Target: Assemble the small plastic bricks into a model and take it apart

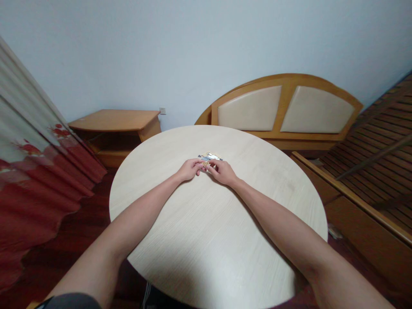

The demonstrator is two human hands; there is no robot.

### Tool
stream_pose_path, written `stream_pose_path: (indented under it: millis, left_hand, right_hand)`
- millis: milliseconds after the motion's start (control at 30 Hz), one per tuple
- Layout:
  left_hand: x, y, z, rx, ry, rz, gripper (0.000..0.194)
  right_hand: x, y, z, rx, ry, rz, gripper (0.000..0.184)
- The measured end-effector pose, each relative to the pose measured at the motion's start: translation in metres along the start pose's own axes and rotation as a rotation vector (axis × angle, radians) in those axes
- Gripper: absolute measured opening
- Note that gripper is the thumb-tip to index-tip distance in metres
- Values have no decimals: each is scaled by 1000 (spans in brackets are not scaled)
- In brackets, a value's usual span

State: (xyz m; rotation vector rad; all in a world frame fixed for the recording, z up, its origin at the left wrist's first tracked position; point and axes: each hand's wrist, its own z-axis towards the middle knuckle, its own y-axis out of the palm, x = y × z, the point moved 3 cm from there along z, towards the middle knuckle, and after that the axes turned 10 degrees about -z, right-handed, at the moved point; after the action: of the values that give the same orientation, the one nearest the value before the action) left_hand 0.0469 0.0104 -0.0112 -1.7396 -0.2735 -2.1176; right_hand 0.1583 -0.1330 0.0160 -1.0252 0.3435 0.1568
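Note:
Both my hands meet over the middle of a round, pale wood-grain table (206, 214). Between my fingertips is a small yellowish piece (205, 164) with a dark pattern; its exact kind is too small to make out. My left hand (189, 169) grips it from the left, fingers closed. From the other side my right hand (222, 171) pinches it with thumb and fingers. Just behind the fingers lies a flat, multi-part thing (212, 156) with white, grey and yellowish areas, partly hidden by my hands.
Past the table stands a wooden headboard (286, 107) with cream panels against the wall. A low wooden cabinet (116, 120) is at the back left, beside a red and white curtain (41, 171). Wooden slats (380, 150) lean at the right, behind a long board (354, 201).

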Motion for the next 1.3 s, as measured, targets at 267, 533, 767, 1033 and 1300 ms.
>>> stream_pose_path:
  millis: [267,533,767,1033,1300]
  left_hand:
    - [-3,-1,2,11,-27,-115,21]
    - [-2,0,1,78,-54,-190,21]
    - [3,2,-2,46,-32,-167,20]
    - [8,3,-4,34,-20,-161,32]
    - [6,3,-4,37,-26,-198,45]
  right_hand:
    - [0,0,0,-4,11,-29,25]
    - [4,2,0,0,32,-25,28]
    - [6,4,-1,-6,46,-26,30]
    - [7,4,-1,-29,19,-38,29]
    - [9,6,0,-35,-18,-28,27]
